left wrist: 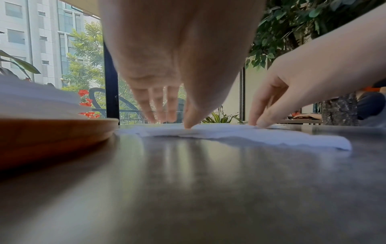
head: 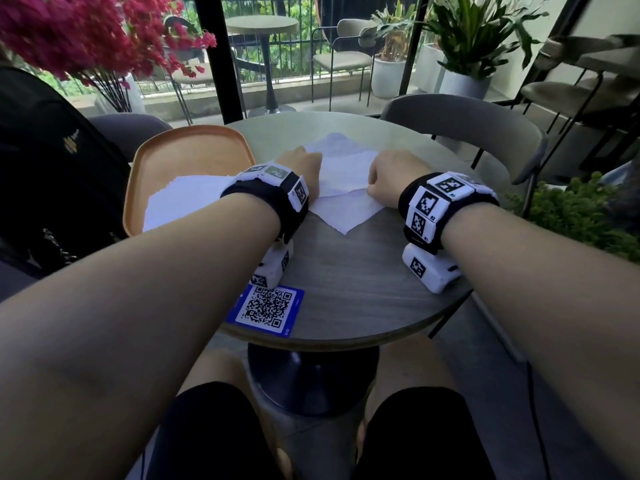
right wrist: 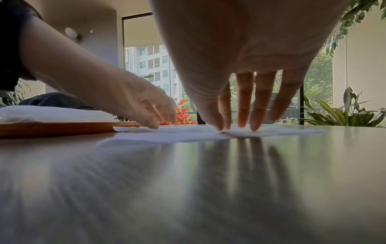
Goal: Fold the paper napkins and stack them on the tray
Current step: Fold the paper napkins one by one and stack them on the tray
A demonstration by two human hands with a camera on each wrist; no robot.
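The paper napkin (head: 341,181) is lying flat on the round bench (head: 349,282), just right of the tray (head: 187,147), turned like a diamond: one corner is pointing toward the person, the opposite one toward the far edge. An upper layer is lying across it, and the crease being made is running left to right, so that is becoming the long axis.

The left hand (head: 300,169) is pressing near the napkin's left side with straight, spread fingers (left wrist: 189,123), holding nothing. The right hand (head: 388,180) is pressing near the right side, also with extended fingertips (right wrist: 242,122); the thumb and forefinger may be nipping the edge, though I cannot tell for sure.

The sheet is thin and the bench looks smooth, so uneven pressure is likely to drag one layer sideways, leaving a skewed crease or a wrinkle. Too hard a drag could tear it.

On the tray a stack of napkins (head: 180,202) is sitting with slightly stepped edges; careless placing of the next one could nudge it further out of line.
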